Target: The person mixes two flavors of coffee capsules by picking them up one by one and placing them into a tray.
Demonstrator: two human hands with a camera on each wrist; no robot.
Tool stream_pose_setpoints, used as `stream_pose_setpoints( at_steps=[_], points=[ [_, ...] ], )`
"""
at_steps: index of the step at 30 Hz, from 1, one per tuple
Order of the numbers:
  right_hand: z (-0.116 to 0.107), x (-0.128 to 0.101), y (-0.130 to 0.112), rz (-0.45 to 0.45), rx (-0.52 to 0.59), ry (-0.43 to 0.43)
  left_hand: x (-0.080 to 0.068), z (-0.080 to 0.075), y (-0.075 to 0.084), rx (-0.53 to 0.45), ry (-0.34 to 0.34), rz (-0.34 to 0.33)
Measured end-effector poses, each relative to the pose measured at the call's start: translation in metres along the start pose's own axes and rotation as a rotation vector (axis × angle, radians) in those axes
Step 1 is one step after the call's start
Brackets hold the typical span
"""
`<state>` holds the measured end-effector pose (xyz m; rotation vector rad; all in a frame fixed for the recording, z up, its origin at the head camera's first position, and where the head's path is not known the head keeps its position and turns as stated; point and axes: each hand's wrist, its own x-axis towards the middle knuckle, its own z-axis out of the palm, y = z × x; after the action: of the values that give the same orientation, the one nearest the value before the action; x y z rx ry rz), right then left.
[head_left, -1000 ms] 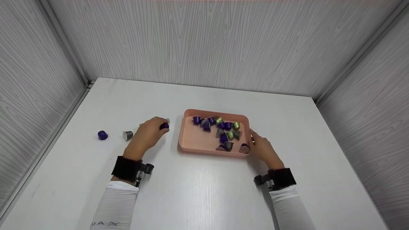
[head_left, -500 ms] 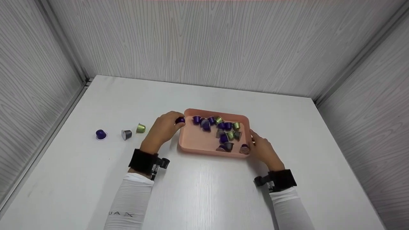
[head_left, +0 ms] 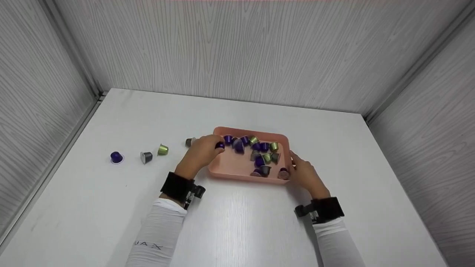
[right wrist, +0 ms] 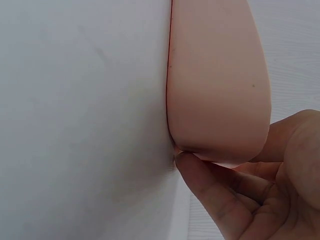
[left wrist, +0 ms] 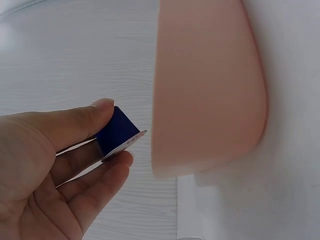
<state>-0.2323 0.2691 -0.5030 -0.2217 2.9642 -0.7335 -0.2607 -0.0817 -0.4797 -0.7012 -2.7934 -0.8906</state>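
Note:
In the head view my left hand is over the left rim of a pink tray, pinching a purple coffee capsule between thumb and fingers. The left wrist view shows this capsule tilted, its foil lid toward the tray wall. At the tray's opposite end, my right hand grips the edge. Seen from the right wrist, one fingertip presses at the lower edge of the tray wall, and the thumb is partly hidden behind it. Several purple, green and grey capsules lie inside, mostly toward the right.
Left of the tray, loose capsules lie on the white table: a purple one, a grey one, a green one and a dark grey one partly behind my left hand. Wood-grain panels stand around the table's back and sides.
My left hand has carried the purple capsule rightward from the table to over the tray's left rim, uncovering the green and dark grey capsules. My right hand and the tray have stayed put.

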Motion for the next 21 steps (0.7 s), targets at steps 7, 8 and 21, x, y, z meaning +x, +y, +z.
stream_pose_setpoints(
  at_steps=[7, 8, 21],
  points=[
    [-0.001, 0.0, 0.0, -0.006, -0.017, -0.001, 0.017, 0.006, 0.006, 0.096, -0.147, -0.047],
    [-0.001, -0.001, 0.0, -0.004, -0.017, 0.0, 0.019, 0.007, 0.007, 0.105, -0.164, -0.052],
    [-0.001, 0.001, -0.001, 0.01, -0.004, -0.001, 0.031, 0.013, 0.009, 0.083, -0.231, -0.055]
  ],
)
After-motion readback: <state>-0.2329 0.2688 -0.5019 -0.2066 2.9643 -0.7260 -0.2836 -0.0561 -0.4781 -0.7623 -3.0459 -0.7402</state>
